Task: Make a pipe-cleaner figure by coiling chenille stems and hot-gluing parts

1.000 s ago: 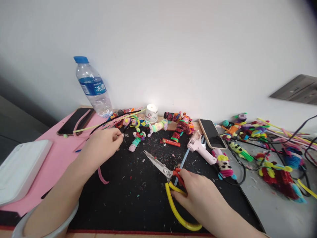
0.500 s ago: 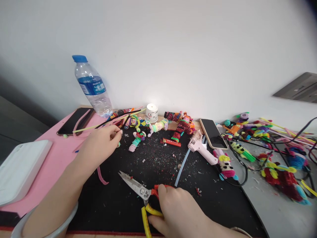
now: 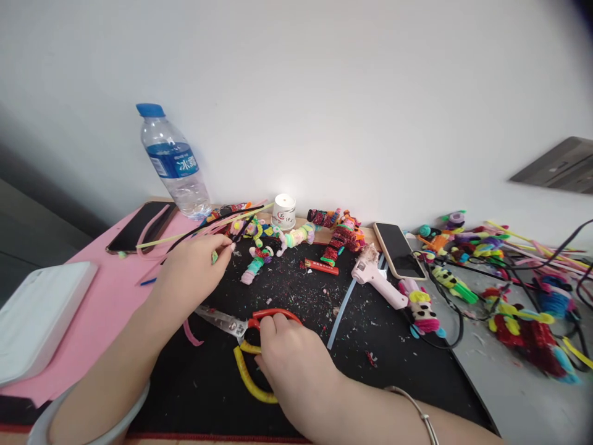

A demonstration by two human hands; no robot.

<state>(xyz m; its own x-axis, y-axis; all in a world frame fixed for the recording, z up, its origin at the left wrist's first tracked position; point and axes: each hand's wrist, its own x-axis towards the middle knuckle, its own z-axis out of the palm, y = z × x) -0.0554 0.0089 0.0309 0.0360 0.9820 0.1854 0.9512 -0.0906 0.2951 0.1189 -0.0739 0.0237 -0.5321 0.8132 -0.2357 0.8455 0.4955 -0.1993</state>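
My right hand grips the red and yellow handles of a pair of scissors. The blades lie low over the black mat and point left, under my left wrist. My left hand is closed in a pinch on a small green piece at the mat's far left, beside a bundle of long pipe cleaners. Small pipe-cleaner figures lie just beyond its fingertips.
A water bottle, a dark phone and a white box are on the pink left side. A pink glue gun, a red lighter, a second phone, a white tape roll, cables and more figures fill the right.
My right hand has carried the scissors from the mat's middle right toward the left, so the blades now reach under my left wrist. My left hand has stayed almost still.
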